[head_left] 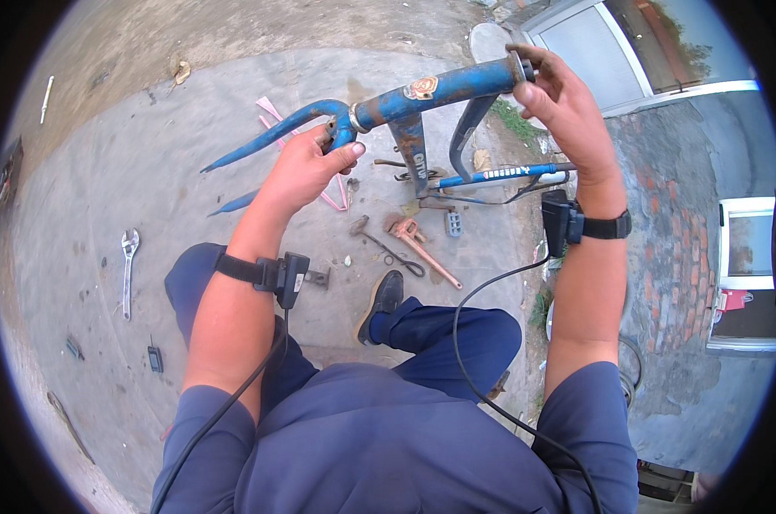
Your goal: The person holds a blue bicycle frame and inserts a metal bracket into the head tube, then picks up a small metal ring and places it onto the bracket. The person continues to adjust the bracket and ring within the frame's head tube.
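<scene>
A worn blue bicycle frame point(486, 174) stands tilted in front of me, its thick head tube point(456, 83) lying nearly level between my hands. My left hand point(307, 167) is closed around the crown of the blue fork point(272, 137), whose two legs point left. At the tube's other end, my right hand point(568, 107) has thumb and fingers curled round the rusty headset point(520, 68); a short dark stub sticks out there, partly hidden by the fingers. A grey pedal point(454, 224) hangs from the crank below the frame.
An orange-red pipe wrench point(424, 249) and a hammer-like tool point(379, 238) lie by my shoe. On the left are an adjustable wrench point(128, 274) and a small black device point(155, 358). Pink strips point(336, 202) lie beneath the fork. A brick wall point(675, 257) borders the right.
</scene>
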A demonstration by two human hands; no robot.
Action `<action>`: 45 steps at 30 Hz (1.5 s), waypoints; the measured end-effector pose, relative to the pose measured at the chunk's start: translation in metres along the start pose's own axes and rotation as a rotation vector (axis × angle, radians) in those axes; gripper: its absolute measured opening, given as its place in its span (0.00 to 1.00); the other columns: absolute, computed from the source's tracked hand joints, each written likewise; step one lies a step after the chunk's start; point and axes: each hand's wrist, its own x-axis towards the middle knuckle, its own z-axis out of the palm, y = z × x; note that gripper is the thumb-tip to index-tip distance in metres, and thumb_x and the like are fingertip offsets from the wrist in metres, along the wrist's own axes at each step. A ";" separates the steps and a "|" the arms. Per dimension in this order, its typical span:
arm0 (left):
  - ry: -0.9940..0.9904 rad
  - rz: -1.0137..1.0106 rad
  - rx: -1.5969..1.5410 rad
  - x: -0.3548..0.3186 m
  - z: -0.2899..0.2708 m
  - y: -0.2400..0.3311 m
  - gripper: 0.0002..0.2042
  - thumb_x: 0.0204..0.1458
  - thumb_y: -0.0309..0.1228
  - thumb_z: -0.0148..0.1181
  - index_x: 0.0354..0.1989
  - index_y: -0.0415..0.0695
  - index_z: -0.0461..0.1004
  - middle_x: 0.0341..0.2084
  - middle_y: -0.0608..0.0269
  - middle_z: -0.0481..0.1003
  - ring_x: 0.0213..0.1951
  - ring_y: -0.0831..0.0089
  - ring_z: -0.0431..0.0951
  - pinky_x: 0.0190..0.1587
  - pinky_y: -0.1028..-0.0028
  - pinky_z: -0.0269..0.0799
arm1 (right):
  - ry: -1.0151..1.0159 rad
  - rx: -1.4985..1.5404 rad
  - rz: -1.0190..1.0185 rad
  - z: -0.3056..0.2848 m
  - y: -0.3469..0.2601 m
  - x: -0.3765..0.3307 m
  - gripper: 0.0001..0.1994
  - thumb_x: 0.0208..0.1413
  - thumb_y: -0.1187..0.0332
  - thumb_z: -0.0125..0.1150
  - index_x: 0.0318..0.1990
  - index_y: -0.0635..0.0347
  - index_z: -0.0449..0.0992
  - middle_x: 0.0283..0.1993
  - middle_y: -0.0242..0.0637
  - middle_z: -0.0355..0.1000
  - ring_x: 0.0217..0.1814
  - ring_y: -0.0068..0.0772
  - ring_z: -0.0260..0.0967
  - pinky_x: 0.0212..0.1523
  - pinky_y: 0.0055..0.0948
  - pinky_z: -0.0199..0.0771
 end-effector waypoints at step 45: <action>0.033 0.037 -0.064 -0.001 0.006 -0.005 0.15 0.61 0.40 0.68 0.38 0.40 0.75 0.27 0.66 0.77 0.32 0.77 0.76 0.38 0.71 0.73 | -0.032 -0.050 0.122 -0.006 0.007 0.003 0.30 0.64 0.51 0.66 0.65 0.64 0.72 0.46 0.35 0.77 0.47 0.26 0.77 0.41 0.22 0.73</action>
